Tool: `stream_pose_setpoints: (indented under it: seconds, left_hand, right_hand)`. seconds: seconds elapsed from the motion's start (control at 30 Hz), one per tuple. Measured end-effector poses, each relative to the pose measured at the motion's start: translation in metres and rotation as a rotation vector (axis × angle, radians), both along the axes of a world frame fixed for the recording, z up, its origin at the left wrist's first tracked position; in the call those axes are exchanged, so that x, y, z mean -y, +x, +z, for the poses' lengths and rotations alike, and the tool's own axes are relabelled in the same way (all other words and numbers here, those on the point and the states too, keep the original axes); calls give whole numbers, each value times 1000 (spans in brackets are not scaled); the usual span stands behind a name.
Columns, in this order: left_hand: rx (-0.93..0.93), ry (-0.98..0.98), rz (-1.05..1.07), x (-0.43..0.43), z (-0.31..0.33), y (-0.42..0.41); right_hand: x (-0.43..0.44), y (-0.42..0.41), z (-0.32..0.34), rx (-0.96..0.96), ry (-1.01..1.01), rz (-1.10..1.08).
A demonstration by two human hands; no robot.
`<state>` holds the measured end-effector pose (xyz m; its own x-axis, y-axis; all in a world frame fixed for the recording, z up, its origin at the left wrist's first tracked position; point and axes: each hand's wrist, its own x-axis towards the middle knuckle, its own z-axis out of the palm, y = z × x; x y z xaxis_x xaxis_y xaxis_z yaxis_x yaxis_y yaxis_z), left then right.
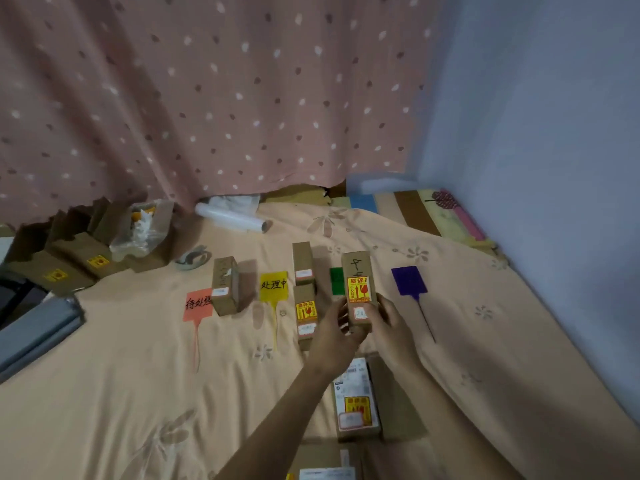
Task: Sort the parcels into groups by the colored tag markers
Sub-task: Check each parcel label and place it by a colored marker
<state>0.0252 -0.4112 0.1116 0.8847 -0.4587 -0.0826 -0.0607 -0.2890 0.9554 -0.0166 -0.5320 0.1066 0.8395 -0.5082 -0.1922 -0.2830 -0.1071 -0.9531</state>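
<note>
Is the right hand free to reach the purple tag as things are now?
Probably not yet: the right hand grips the held parcel with the left hand. Nothing stands between it and the purple tag.

Pink spotted curtain behind; pale blue wall right. Peach floral bedsheet covers bed; striped mat at corner. Dim light.

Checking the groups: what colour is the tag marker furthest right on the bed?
The tag marker is purple; head view.

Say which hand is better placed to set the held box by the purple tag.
Probably right. The right hand grips the box on the side nearest the purple tag; the left hand holds the far side and would cross over.
</note>
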Motion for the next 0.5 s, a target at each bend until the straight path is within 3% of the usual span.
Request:
stream_pose_setpoints:
  seconds: [0.17, 0.37, 0.5]
  left_hand:
    - [-81, 135, -39, 65, -28, 38]
    - [24, 413, -38, 113, -58, 93]
    - [-13, 465, -37, 137, -78, 124]
  right_hand:
    - [74, 36, -30, -108, -116, -5]
    - [124, 85, -66, -197, -170, 43]
    - [143, 118, -85, -218, -198, 75]
